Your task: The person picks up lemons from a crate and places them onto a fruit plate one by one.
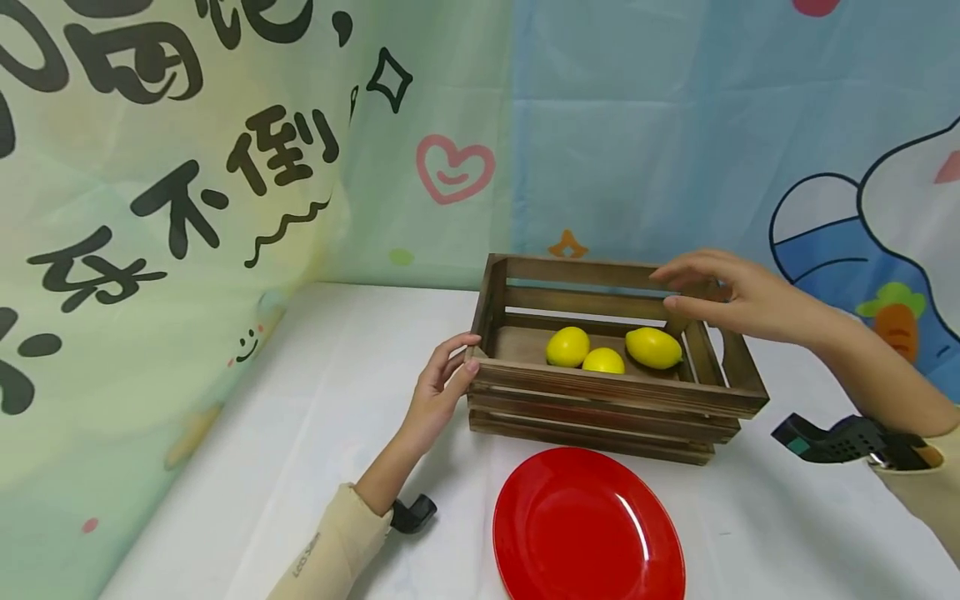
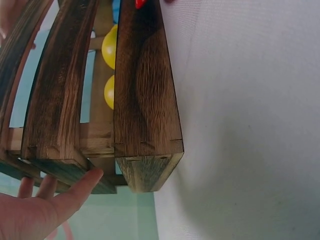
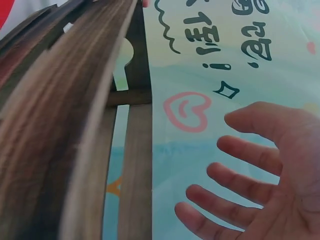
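A slatted brown wooden crate point(image 1: 600, 400) stands on the table with three yellow lemons inside: one lemon point(image 1: 567, 347) at the left, one lemon point(image 1: 603, 361) partly hidden by the front wall, and one lemon point(image 1: 653, 347) at the right. My left hand point(image 1: 442, 379) touches the crate's left end near the front corner, its fingers extended against the wood in the left wrist view. Over the crate's right end, my right hand point(image 1: 723, 292) is raised with fingers spread and nothing in them, as the right wrist view shows.
A round red plate point(image 1: 588, 533) lies on the white tabletop point(image 1: 360, 375) just in front of the crate. Behind the table hangs a printed cloth backdrop point(image 1: 622, 150), and a similar cloth covers the left side. Each wrist wears a black camera mount.
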A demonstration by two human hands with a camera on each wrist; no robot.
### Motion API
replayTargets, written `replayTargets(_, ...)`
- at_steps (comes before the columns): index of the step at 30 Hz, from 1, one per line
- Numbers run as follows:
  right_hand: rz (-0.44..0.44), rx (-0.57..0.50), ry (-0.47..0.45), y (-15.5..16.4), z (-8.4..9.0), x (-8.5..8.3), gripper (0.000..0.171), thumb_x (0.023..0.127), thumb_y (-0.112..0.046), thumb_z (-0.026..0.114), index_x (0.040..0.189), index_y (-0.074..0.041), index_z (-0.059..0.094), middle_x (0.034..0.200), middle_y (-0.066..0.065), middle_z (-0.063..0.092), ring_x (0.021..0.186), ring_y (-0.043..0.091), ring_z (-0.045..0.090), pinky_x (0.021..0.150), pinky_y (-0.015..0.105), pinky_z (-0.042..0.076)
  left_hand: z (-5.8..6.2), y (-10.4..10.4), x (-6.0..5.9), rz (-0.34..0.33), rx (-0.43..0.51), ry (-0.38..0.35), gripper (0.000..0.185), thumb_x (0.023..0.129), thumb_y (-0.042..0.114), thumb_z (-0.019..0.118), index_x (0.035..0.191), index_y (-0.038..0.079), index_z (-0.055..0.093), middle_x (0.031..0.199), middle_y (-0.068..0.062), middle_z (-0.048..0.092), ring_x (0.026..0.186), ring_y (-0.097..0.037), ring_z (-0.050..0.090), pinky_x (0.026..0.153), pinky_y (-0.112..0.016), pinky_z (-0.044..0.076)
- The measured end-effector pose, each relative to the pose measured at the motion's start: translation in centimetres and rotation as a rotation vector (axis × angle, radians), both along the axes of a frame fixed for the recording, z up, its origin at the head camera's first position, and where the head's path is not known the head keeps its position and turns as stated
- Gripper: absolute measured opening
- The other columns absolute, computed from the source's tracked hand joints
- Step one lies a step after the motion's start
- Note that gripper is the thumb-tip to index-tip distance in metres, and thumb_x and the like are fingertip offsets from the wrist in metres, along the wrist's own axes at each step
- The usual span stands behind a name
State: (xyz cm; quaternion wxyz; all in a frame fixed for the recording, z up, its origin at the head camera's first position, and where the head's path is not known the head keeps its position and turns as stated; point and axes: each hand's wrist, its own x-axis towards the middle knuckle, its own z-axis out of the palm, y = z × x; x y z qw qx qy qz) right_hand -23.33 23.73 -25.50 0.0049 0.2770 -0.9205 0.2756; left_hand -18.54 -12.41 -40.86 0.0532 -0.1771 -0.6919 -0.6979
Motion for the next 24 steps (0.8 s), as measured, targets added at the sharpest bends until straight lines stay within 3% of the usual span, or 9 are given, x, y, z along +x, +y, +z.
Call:
replayTargets(7,0.064,0.110,-0.152,-1.6,1.5,-1.3,0.033,0.097,-0.018,0.060,0.126,-0.003,0.060,0.125,0.016,0.061,0.108,0.030,0.059,0.084,0.048,0.049,-0.1,0.1,-0.1,0.003,0.004,0.002,0.037,0.100,0.015,0.052,0.137,0.009,0.047,0.150,-0.006,0.038,0.135,-0.032,0.042,0.098,-0.045,0.046)
replayTargets(11,0.119,0.162,-0.189,-2.1,1.5,-2.3,0.033,0.098,-0.020,0.060,0.126,-0.002,0.060,0.125,0.016,0.061,0.111,0.033,0.058,0.088,0.050,0.050,0.0,0.1,-0.1,0.010,-0.003,0.007,0.037,0.100,0.015,0.052,0.137,0.009,0.048,0.150,-0.006,0.038,0.134,-0.030,0.043,0.098,-0.044,0.047)
replayTargets(16,0.251,0.136,-0.255,-2.5,1.5,-3.4,0.038,0.095,-0.018,0.064,0.129,-0.003,0.057,0.134,0.017,0.054,0.121,0.038,0.053,0.090,0.048,0.051,0.1,0.1,-0.1,0.008,-0.016,0.019,0.037,0.101,0.015,0.052,0.137,0.010,0.048,0.150,-0.006,0.038,0.135,-0.032,0.042,0.101,-0.048,0.044)
replayTargets(20,0.369,0.138,-0.231,-3.3,1.8,-4.2,0.039,0.092,-0.016,0.069,0.128,-0.006,0.058,0.135,0.014,0.053,0.121,0.035,0.053,0.091,0.042,0.051,0.1,0.0,-0.2,0.006,-0.029,0.034,0.037,0.101,0.015,0.052,0.137,0.010,0.048,0.150,-0.007,0.038,0.135,-0.034,0.042,0.101,-0.049,0.044)
replayTargets(24,0.484,0.133,-0.229,-4.4,2.0,-5.3,0.038,0.090,-0.013,0.071,0.126,-0.007,0.059,0.133,0.014,0.054,0.116,0.015,0.055,0.091,0.035,0.052,0.2,-0.1,-0.3,0.009,-0.031,0.043,0.037,0.100,0.015,0.052,0.137,0.010,0.048,0.150,-0.007,0.038,0.135,-0.034,0.042,0.102,-0.049,0.043)
